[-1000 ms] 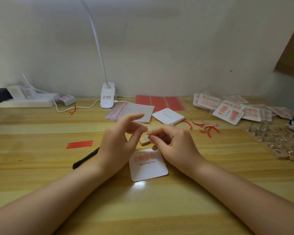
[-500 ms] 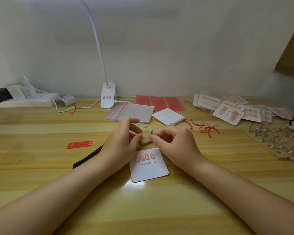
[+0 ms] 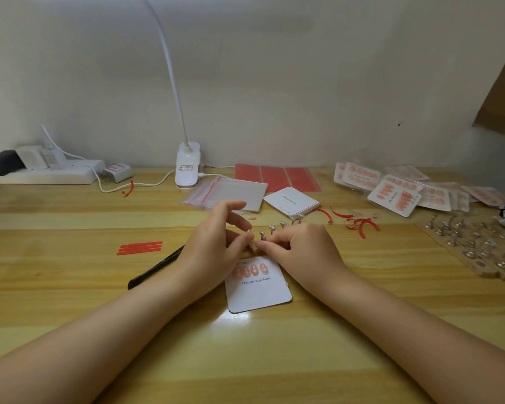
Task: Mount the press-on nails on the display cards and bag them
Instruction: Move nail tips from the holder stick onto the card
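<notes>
A white display card (image 3: 260,293) printed "Handmade Nail" lies flat on the wooden table, with a row of several pink press-on nails (image 3: 250,271) along its top edge. Just behind the card my two hands meet fingertip to fingertip. My left hand (image 3: 216,249) pinches something small and pale, apparently a nail, with its index finger raised. My right hand (image 3: 301,249) has curled fingers pinching the near end of a strip of metal nail stands (image 3: 282,224) that runs back to the right. One loose pink nail (image 3: 252,218) lies behind my left hand.
Behind the hands are a stack of zip bags (image 3: 231,193), blank cards (image 3: 290,201) and red tape sheets (image 3: 274,177). Bagged finished cards (image 3: 391,192) and more stand strips (image 3: 473,246) fill the right. Left: black pen (image 3: 155,268), red strips (image 3: 140,247), lamp base (image 3: 187,167), power strip (image 3: 50,174).
Both hands have come down and slightly nearer to the card. My left thumb and fingers, spread a second ago, have closed in against the right fingertips. The card's nail row now shows.
</notes>
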Demonstrator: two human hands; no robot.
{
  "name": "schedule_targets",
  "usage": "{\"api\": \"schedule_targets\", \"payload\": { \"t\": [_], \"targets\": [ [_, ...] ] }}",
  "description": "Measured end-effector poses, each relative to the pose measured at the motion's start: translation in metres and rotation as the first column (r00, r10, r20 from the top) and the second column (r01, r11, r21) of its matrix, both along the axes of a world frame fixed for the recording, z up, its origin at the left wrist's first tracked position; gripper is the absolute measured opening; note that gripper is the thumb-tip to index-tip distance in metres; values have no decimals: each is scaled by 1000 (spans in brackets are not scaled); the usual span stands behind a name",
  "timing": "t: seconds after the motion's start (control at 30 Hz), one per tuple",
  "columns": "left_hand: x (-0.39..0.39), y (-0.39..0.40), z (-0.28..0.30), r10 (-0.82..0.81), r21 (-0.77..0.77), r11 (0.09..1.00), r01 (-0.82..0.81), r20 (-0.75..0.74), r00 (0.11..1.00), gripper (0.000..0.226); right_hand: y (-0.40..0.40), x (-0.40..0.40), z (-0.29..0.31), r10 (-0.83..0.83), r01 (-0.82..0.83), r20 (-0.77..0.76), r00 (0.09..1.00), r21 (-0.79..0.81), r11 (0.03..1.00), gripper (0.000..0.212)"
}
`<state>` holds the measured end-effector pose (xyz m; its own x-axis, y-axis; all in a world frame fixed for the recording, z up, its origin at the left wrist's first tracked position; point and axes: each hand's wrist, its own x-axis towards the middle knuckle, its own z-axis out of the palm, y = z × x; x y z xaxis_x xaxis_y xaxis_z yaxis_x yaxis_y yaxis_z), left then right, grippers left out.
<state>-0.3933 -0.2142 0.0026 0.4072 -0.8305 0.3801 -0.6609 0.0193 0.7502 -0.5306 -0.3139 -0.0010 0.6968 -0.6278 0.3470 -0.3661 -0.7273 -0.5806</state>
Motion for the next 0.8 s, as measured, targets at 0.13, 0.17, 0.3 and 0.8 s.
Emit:
{"api": "schedule_targets", "payload": {
  "t": [0.13,0.17,0.3,0.8],
  "targets": [
    [1,1,0,10,-17,1000,-10,-10,1000,50,1,-7,6,-37,38,16,999,-54,998,19],
    [2,1,0,18,-24,1000,-18,-6,1000,49,0,-9,10,-41,42,9,999,-59,997,18],
    [4,2,-1,44,-53,998,-43,24,999,43,-9,-20,38,145,-114,-281,949,124,986,35],
    [-17,5,-6,152,146,967,-207,319,935,56,-8,-19,39,280,-265,-530,800,106,958,82]
  ]
}}
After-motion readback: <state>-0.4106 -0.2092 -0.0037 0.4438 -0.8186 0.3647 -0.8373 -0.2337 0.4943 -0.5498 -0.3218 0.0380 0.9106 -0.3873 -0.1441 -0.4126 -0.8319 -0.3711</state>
